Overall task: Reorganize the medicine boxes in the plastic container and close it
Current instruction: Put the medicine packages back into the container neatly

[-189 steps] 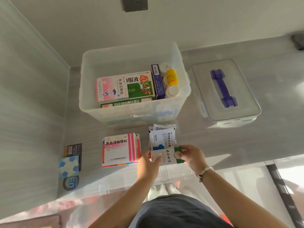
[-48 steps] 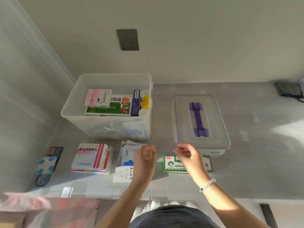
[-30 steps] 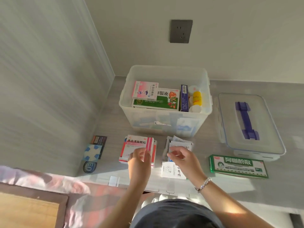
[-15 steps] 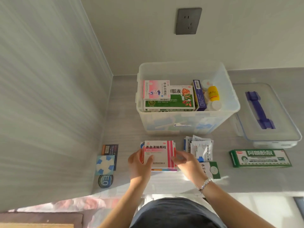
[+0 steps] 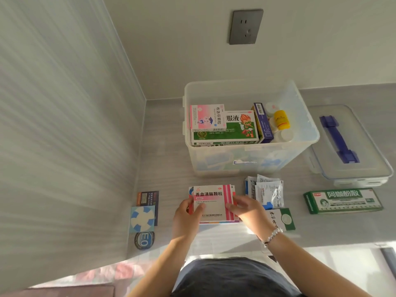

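The clear plastic container (image 5: pixel 304 116) stands open on the grey counter, holding a pink box (image 5: pixel 206 116), a green box (image 5: pixel 237 129), a purple box (image 5: pixel 264 125) and small bottles (image 5: pixel 281 122). In front of it lies a stack of pink and white medicine boxes (image 5: pixel 211 202). My left hand (image 5: pixel 185 219) grips the top box's left side and my right hand (image 5: pixel 248 211) grips its right side. The container's lid (image 5: pixel 364 146) with a purple handle lies to the right.
Loose sachets (image 5: pixel 267 192) and a white and green packet (image 5: pixel 281 218) lie right of my hands. A long green box (image 5: pixel 342 200) sits in front of the lid. Stickers (image 5: pixel 143 217) lie at the left by the wall. A wall socket (image 5: pixel 245 26) is above.
My hands left the white and green packet and the long green box on the counter, moved left and closed on the pink and white box on top of the stack.
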{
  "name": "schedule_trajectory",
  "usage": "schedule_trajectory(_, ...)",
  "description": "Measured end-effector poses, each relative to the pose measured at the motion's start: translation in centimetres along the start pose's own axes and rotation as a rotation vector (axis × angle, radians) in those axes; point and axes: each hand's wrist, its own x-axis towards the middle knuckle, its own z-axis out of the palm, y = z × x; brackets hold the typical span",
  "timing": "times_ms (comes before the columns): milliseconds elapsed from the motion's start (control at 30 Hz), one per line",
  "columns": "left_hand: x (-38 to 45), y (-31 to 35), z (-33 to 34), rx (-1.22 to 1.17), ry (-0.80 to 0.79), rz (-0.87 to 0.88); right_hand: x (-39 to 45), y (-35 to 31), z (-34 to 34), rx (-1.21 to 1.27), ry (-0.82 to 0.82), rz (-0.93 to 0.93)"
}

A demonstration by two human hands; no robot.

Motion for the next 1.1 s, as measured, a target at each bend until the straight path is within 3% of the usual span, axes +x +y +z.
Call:
schedule_trajectory(133,-0.1,0.1,-0.1,-0.011,-0.024,-0.017,-0.1,0.1,0.2,0.002,0.032,0.045)
schedule_trajectory(300,-1.3,2.2,-0.7,0.028,0.114,0.126,-1.7,-2.3,0.7,0.001,0.162,0.029)
schedule_trajectory(433,-2.1,5.0,-3.1,-0.088,0.071,0.132,-3.7,-5.5,-0.1,0.175,0.215,-0.004)
schedule_trajectory(700,-5.6,10.9,-7.7,-0.158,-0.035,0.346,-8.1,-11.6,-4.2,0.306,0.162,-0.188)
schedule_trajectory(933,-4.4,15.9,-7.4,-0.115,-0.025,0.483,-6.9,-16.0,-8.3,0.226,0.184,-0.281)
schedule_trajectory(1100,-0.8,18.8,-5.9,-0.002,0.068,0.577,-2.6,-18.3,-11.0,0.139,0.126,-0.339)
